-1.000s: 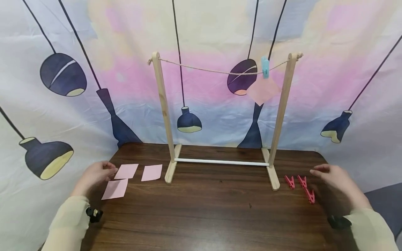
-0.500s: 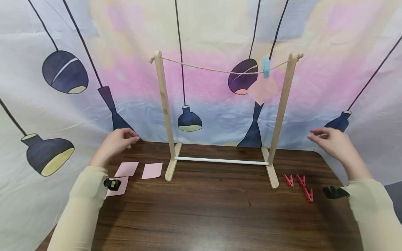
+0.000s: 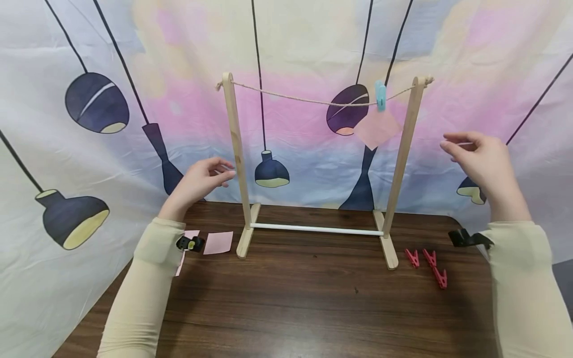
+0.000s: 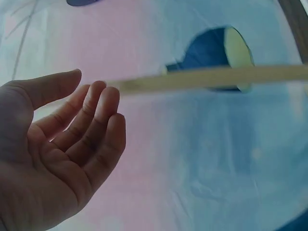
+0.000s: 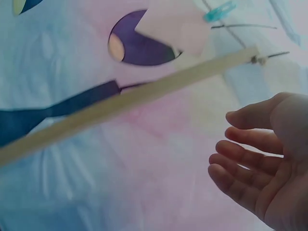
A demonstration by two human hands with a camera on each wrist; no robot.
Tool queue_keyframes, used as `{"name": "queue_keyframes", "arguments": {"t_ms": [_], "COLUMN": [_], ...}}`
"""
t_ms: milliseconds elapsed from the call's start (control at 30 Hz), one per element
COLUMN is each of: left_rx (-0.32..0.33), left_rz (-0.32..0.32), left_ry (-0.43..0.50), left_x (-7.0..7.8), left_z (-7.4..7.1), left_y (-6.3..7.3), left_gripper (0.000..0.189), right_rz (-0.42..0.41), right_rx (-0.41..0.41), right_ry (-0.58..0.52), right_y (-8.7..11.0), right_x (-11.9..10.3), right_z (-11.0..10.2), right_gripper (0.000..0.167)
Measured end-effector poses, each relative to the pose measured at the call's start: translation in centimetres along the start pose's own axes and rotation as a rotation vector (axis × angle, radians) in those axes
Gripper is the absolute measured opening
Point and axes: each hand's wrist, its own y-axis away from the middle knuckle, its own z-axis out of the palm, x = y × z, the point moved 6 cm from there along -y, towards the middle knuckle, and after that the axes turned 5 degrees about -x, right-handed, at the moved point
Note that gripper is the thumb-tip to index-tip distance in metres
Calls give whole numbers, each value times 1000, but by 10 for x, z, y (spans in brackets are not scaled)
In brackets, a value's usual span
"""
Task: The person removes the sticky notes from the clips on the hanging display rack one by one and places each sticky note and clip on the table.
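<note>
My left hand (image 3: 203,180) is raised beside the left post of a wooden stand (image 3: 236,144), its fingers loosely bent around nothing; the left wrist view shows the bare palm (image 4: 62,178). Out to the right of the other post, my right hand (image 3: 481,159) hangs in the air, relaxed, with nothing between thumb and fingers. A string (image 3: 295,98) spans the two post tops. Near its right end a light blue clothespin (image 3: 381,97) clips a pink square of paper (image 3: 377,130) by one corner, so it hangs as a diamond.
Pink paper squares (image 3: 218,243) lie at the table's left, some partly covered by my left sleeve and wrist camera. Three red clothespins (image 3: 412,258) lie right of the stand's foot. A white bar (image 3: 313,229) joins the feet. Behind is a cloth printed with lamps (image 3: 272,171).
Both hands have risen from the table. The left moved up and right from the pink papers to the left post; the right went up from near the red clothespins.
</note>
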Motion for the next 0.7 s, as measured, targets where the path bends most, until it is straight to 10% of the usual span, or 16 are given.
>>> {"name": "queue_keyframes", "arguments": {"t_ms": [700], "left_rx": [12], "left_rz": [181], "left_ry": [297], "left_x": [64], "left_z": [27], "left_y": [-40], "left_gripper": [34], "right_rz": [-199], "right_rx": [131], "right_ry": [-422], "right_y": [-26], "right_x": [-92], "right_z": [2], "right_gripper": [35]}}
